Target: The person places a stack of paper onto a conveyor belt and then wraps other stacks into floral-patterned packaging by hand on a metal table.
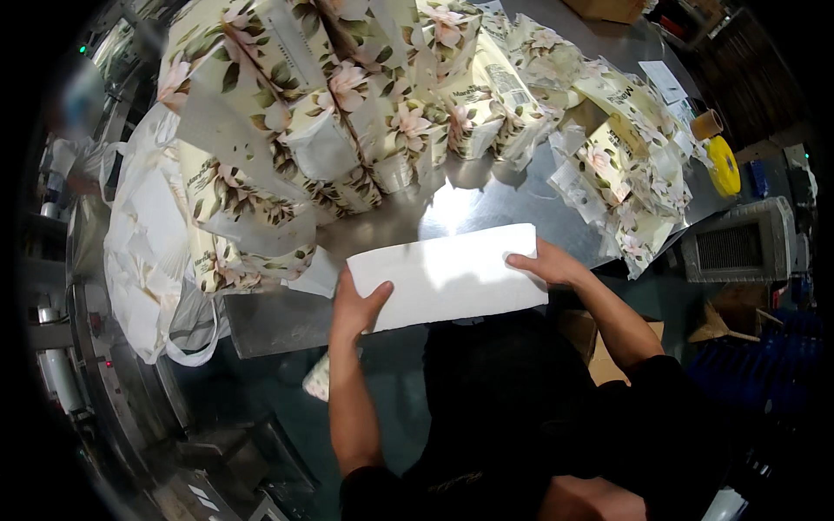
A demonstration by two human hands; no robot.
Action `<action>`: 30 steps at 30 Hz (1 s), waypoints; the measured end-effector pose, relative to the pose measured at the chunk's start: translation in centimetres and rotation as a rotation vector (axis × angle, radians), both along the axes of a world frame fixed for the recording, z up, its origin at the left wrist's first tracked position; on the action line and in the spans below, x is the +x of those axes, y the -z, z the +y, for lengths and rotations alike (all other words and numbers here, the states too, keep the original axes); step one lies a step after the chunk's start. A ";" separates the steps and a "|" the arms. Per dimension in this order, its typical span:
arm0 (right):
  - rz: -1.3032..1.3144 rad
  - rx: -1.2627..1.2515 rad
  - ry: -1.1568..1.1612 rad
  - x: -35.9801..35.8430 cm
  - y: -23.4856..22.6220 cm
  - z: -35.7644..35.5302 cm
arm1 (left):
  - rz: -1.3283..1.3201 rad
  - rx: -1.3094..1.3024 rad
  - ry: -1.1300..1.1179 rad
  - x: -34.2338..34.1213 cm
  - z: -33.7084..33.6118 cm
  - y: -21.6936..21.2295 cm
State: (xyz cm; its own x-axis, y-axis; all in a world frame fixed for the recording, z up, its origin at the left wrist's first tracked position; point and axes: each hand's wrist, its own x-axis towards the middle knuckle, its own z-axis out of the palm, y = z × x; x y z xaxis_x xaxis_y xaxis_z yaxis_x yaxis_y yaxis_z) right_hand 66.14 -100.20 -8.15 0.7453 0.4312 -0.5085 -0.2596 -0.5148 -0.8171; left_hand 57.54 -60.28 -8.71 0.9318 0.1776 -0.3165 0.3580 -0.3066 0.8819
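Note:
Between my two hands I hold a white stack of folded tissue paper [447, 276], wide and flat-sided, above the front edge of the metal table [287, 326]. My left hand [358, 300] closes on its left end with the thumb over the front. At the opposite end my right hand [546, 263] grips it, thumb lying on the upper face. Just beyond stand several floral-printed tissue packs [408, 130], piled high to the left. Loose floral plastic wrappers [647, 174] lie heaped on the right part of the table.
A large white woven bag [148, 226] hangs at the table's left side. On the right edge sit a yellow tape roll [723, 167] and a brown cardboard core [706, 125]. A grey vented machine [738, 239] stands beyond. One floral pack [319, 379] lies below the table edge.

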 end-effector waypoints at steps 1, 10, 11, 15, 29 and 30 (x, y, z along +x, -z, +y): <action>0.012 0.009 0.012 -0.1 0.2 -0.4 | -0.016 -0.069 -0.020 -0.2 0.2 0.1; -0.025 0.127 0.032 -0.4 -0.1 -0.2 | 0.037 -0.102 -0.022 -0.2 -1.1 -0.8; -0.061 0.079 0.035 -0.7 -1.0 0.2 | 0.023 -0.092 -0.007 -0.3 -1.6 -0.7; -0.087 0.148 0.026 -0.6 0.6 -0.9 | 0.007 -0.162 -0.054 -0.5 -2.5 -1.5; 0.083 0.433 -0.084 -0.6 1.9 -2.6 | -0.052 -0.070 -0.128 0.9 -4.5 -3.5; 0.019 0.389 -0.088 -0.3 5.1 -2.9 | -0.056 -0.085 -0.122 0.7 -4.1 -2.3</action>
State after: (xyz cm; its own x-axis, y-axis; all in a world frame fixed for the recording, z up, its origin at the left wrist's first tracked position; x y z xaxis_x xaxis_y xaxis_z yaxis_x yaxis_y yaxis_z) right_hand 65.89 -103.07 -13.26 0.6888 0.6564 -0.3076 -0.2449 -0.1887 -0.9510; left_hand 58.27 -64.36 -6.40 0.9215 0.2656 -0.2833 0.3375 -0.1868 0.9226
